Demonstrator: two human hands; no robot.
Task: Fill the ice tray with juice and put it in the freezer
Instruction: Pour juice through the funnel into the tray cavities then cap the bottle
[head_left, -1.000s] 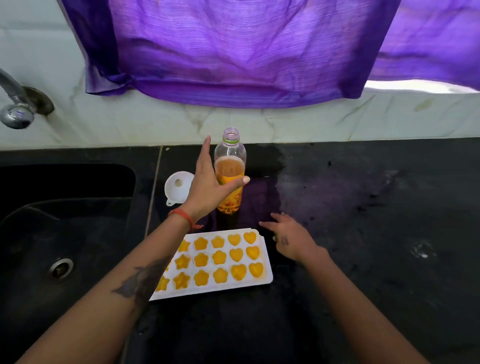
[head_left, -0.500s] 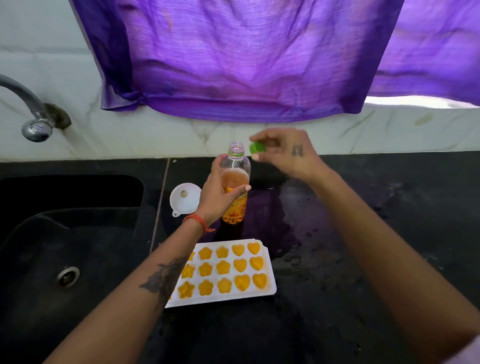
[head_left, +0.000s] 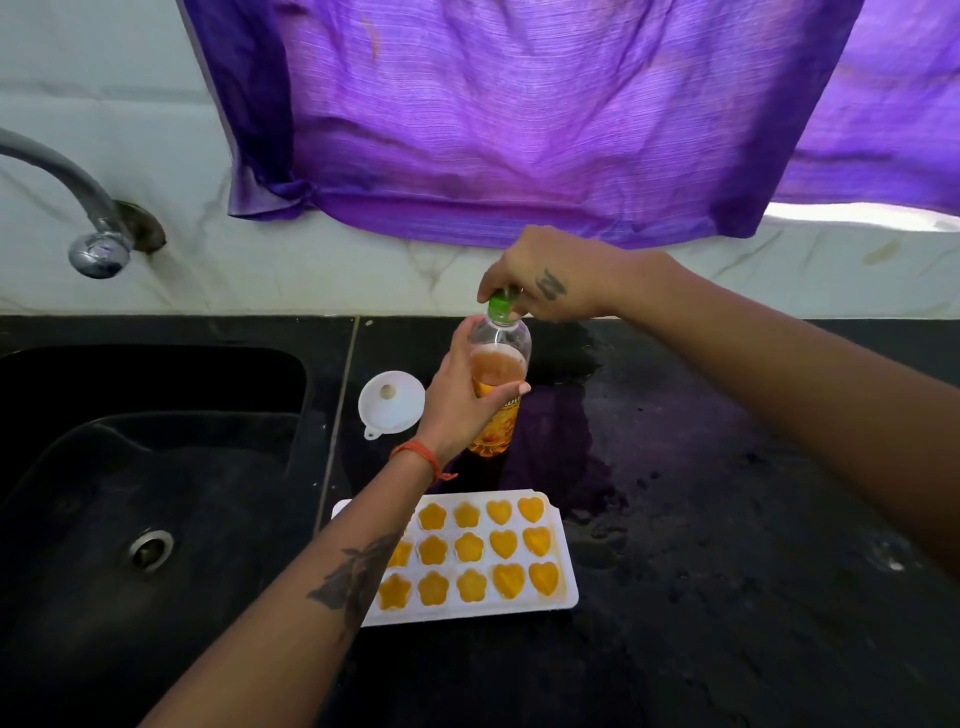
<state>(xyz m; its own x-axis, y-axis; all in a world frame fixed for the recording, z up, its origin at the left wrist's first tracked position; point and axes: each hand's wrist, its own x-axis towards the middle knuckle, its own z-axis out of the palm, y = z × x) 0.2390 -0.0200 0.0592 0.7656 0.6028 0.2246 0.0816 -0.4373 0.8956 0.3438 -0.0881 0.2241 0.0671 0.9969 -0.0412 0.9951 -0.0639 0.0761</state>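
1. Black stone worktop (head_left: 727, 519) carries everything, and nearest the camera, well short of both sets of fingers, lies the white ice tray (head_left: 566, 561). Every mould I can see holds orange juice; the left forearm crosses over its left end.

2. Just beyond the tray stands the juice bottle (head_left: 500, 384), upright on the worktop. The left hand (head_left: 457, 400) wraps its middle, fingers (head_left: 511, 391) curled round the front.

3. Just left of those fingers a white funnel (head_left: 390, 402) lies on the worktop, apart from the bottle.

4. Above the left hand, the right hand (head_left: 540, 283) is clenched over the green cap (head_left: 500, 306), fingertips pinching it on the bottle's neck.

5. Furthest back are the pale marble wall (head_left: 156, 291), a purple cloth (head_left: 519, 130) hanging over it, and the tap (head_left: 78, 208) above the dark sink (head_left: 130, 493) far to the left.

6. The step looks like capping. To do it well, I would keep the bottle planted, seat the cap square on the thread, then turn until snug, so nothing spills near the full tray.

7. Half a second ago the right fingers held the cap in the air beside the open neck; now it sits on the neck. A second ago that hand was down on the worktop beside the tray.
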